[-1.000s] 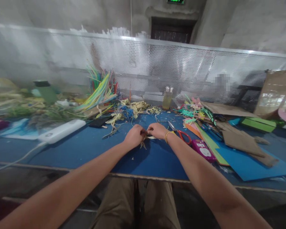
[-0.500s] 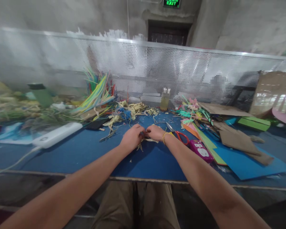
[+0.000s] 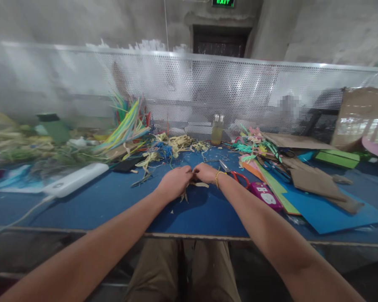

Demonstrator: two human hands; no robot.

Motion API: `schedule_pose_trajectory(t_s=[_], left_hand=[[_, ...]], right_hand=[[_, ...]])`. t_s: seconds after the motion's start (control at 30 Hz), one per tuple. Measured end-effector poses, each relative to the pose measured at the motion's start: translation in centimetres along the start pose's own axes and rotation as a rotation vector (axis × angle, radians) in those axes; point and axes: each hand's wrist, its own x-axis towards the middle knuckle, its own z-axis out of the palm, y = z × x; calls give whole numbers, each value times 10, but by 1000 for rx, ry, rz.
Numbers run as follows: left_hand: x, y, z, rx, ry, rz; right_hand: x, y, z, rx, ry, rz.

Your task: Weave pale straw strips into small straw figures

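Observation:
Over the middle of the blue table (image 3: 208,218), my left hand (image 3: 175,183) and my right hand (image 3: 207,173) meet fingertip to fingertip. Both are closed in a pinch on a small bunch of pale strips (image 3: 184,196), like paper or dried husk. One flat strip (image 3: 201,184) sticks out under my right hand; pointed ends hang below my left. The fingers hide the middle of the bunch. Just right of my right wrist lie scissors (image 3: 241,179) with red handles, their blades pointing away from me. A purple packet (image 3: 266,196) lies beside them.
A white power strip (image 3: 77,180) with a cord lies at left. Behind it are a green bottle (image 3: 55,130) and colourful stems (image 3: 129,121). Pale scraps (image 3: 179,144) and a glass bottle (image 3: 217,131) stand before the perforated screen (image 3: 233,88). Blue card (image 3: 327,209) and cardboard (image 3: 318,182) lie right.
The view has shifted slightly. Both hands stay together on the pale strips, with small finger movements; the left fingers have closed in nearer to the right ones.

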Motion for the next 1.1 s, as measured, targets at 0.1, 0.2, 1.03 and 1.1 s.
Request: schedule_pose_trajectory(t_s=[0.1,0.2,1.03,1.1], left_hand=[[1,-3,4,-57,22,-23],[-1,-8,7,-151,82,-58],[-6,-7,-3,-148,50,29],[-8,-9,-3,-163,79,32]], right_hand=[[0,0,0,-19,-8,-25],[-1,-2,-1,-49,1,-23],[-1,-3,-2,-54,-7,-18],[-2,-3,-3,-39,-26,-22]])
